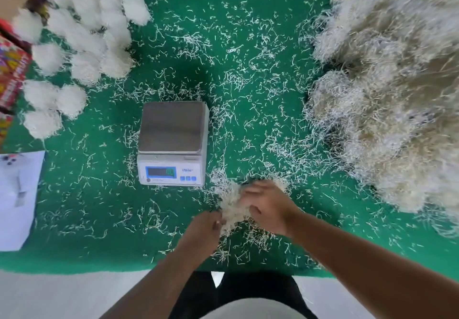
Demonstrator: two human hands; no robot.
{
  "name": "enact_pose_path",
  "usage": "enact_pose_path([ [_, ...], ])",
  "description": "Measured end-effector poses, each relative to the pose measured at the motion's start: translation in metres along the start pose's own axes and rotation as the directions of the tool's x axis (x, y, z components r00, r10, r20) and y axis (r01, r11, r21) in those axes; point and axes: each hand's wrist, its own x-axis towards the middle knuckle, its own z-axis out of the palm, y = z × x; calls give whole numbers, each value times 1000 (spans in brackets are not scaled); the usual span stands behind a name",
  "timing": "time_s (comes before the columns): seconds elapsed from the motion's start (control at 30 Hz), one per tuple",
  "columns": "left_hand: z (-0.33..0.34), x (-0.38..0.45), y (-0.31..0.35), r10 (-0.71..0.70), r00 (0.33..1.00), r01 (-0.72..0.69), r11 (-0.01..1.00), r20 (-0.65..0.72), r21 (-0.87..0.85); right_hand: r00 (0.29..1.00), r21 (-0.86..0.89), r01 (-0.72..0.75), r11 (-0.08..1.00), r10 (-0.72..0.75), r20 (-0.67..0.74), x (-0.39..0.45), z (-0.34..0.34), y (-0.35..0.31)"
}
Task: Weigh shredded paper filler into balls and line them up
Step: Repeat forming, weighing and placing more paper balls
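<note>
Shredded paper being gathered beside a digital scale on a green tabletop (248,45).
A large shred heap (392,90) fills the right; finished paper balls (84,32) cluster far left; the scale (173,143) has a bare pan; both hands, left (206,229) and right (267,206), curl around a paper clump (232,205) just right of the scale.

Both hands (267,206) around a paper clump (232,204) beside the bare scale (172,144) on green table (248,32).

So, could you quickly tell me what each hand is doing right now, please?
Left hand: grips the clump of shredded paper from its left side.
Right hand: fingers curled over the same clump, holding it.
</note>
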Motion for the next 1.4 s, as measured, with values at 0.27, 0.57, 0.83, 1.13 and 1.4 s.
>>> enact_pose_path([
  [0.27, -33, -6, -39, -213, 879, 275, 957, -427, 88, 805, 30, -531, 847, 516, -294, -39, -49, 46],
  [0.57, -11, 16, -15, -693, 655, 512, 700, -300, -498, 776, 294, -521, 801, 588, -226, -52, -31, 66],
  [0.83, 23, 37, 54, -532, 790, 445, 839, -305, -313, 838, 459, -406, 790, 523, -157, -19, 13, 6],
  [1.13, 29, 29, 115, -538, 834, 247, 562, -121, -790, 852, 854, -385, 351, 491, 182, 7, 43, -71],
  [1.4, -5, 22, 94, -495, 860, 301, 304, 121, -904, 723, 910, -415, 23, 615, 314, 33, 21, -117],
])
